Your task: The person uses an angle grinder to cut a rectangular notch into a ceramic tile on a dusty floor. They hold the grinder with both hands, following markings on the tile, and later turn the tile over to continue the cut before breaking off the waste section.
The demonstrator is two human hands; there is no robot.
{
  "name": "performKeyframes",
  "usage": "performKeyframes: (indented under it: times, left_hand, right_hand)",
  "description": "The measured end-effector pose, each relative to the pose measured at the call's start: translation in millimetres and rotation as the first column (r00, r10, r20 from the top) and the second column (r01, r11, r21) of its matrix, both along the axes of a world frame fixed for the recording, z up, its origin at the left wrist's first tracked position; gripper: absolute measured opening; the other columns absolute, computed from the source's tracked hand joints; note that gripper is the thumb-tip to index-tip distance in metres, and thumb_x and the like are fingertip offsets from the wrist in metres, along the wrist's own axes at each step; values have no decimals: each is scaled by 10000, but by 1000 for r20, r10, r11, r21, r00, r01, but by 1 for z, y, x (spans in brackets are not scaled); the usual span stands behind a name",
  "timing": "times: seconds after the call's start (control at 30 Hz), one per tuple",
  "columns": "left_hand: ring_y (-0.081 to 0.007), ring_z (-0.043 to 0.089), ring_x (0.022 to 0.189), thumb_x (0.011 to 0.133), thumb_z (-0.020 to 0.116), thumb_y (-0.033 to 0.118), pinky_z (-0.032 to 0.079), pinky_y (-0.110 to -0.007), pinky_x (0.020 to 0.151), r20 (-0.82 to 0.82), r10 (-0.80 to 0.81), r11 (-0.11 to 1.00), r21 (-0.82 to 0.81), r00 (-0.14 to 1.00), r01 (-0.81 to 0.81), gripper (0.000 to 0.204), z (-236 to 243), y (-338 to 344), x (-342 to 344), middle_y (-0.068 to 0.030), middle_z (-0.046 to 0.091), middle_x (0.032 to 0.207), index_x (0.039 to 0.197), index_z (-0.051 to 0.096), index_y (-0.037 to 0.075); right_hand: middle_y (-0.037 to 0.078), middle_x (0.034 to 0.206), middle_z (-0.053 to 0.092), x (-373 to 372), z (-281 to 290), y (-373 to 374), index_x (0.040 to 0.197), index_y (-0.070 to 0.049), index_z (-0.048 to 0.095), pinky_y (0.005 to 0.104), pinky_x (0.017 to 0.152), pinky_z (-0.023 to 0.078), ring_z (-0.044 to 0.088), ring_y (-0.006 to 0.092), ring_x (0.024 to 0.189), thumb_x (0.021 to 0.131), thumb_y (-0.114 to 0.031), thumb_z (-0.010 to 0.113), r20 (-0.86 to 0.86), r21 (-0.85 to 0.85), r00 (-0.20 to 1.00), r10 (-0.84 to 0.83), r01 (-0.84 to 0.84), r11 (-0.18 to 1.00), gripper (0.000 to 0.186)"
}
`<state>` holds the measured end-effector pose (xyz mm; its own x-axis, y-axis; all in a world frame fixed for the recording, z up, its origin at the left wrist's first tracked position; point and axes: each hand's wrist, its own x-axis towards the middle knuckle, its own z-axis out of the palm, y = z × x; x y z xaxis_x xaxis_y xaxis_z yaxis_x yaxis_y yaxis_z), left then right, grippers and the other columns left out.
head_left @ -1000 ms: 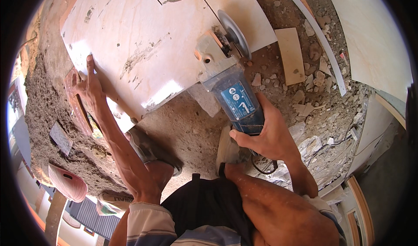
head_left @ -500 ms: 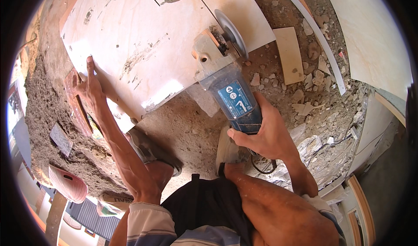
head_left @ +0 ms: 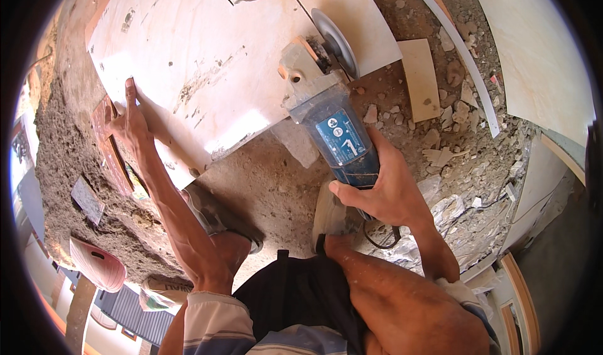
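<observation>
A large cream tile [head_left: 169, 47] with dark smudges and dark cut lines lies in front of me. My right hand [head_left: 392, 185] wraps around the blue body of an angle grinder [head_left: 342, 138]. The grinder's grey metal head is over the tile, and its round disc [head_left: 336, 44] stands on edge beside the dark line near the tile's right part. Whether the disc touches the tile, I cannot tell. On the tile's left edge rests my left hand [head_left: 130, 126], index finger stretched out on the surface, the other fingers partly hidden at the edge.
To the right lie a narrow tile strip [head_left: 419, 82], a long curved white strip [head_left: 468, 60] and broken rubble [head_left: 455, 113]. Another big tile [head_left: 534, 47] stands at the far right. A reddish-brown piece [head_left: 110, 148] lies by my left hand; a pink slipper-like object [head_left: 98, 264] sits lower left.
The grinder in my right hand has shifted very slightly to the right, and its disc has turned a little. My left hand stays on the tile's edge.
</observation>
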<state>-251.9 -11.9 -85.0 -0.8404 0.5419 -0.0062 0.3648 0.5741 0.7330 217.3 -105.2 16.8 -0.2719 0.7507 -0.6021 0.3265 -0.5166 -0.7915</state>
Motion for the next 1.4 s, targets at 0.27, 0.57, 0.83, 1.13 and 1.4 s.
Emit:
performKeyframes:
  times: [0.27, 0.57, 0.83, 1.13, 1.4]
  left_hand:
    - [-425, 749, 1065, 767, 1028, 542, 690, -509, 935, -9, -8, 999, 43, 1000, 9, 1333, -8, -2, -17, -340, 702, 1208, 1631, 263, -126]
    - [-444, 740, 1104, 774, 1028, 527, 684, -539, 965, -11, -27, 995, 94, 1000, 28, 1292, -18, 1, -21, -365, 686, 1269, 1608, 290, -128]
    - [-463, 756, 1052, 788, 1036, 468, 684, -549, 933, -2, -46, 991, 122, 999, 46, 1232, -21, -1, -27, -395, 707, 1236, 1576, 346, -180]
    - [-455, 745, 1073, 772, 1036, 509, 694, -535, 921, -36, -29, 995, 98, 999, 32, 1274, -23, -1, -31, -358, 668, 1240, 1584, 338, -182]
    - [-464, 758, 1063, 777, 1040, 479, 696, -531, 927, -24, -47, 989, 138, 999, 49, 1247, -21, 0, -26, -392, 677, 1244, 1562, 353, -204]
  right_hand:
    - [91, 992, 725, 4, 7, -7, 1285, -2, 628, 381, 843, 578, 687, 169, 901, 819, -261, 931, 17, -54, 1000, 10, -9, 998, 614]
    - [203, 1009, 763, 5, 5, -6, 1296, 21, 605, 437, 883, 591, 764, 304, 930, 845, -294, 896, 37, -15, 998, 44, -43, 999, 622]
    - [168, 1014, 754, 5, 7, -8, 1294, 16, 617, 423, 878, 588, 742, 274, 925, 836, -291, 910, 19, -44, 1000, 18, -18, 999, 625]
    - [195, 1013, 763, 3, 2, -7, 1269, 15, 611, 441, 888, 589, 761, 309, 931, 838, -295, 901, 22, -42, 1000, 19, -18, 999, 605]
    - [126, 1003, 743, 6, 5, -12, 1292, 7, 623, 394, 857, 584, 716, 213, 900, 825, -276, 919, 13, -60, 1000, 5, -4, 998, 621]
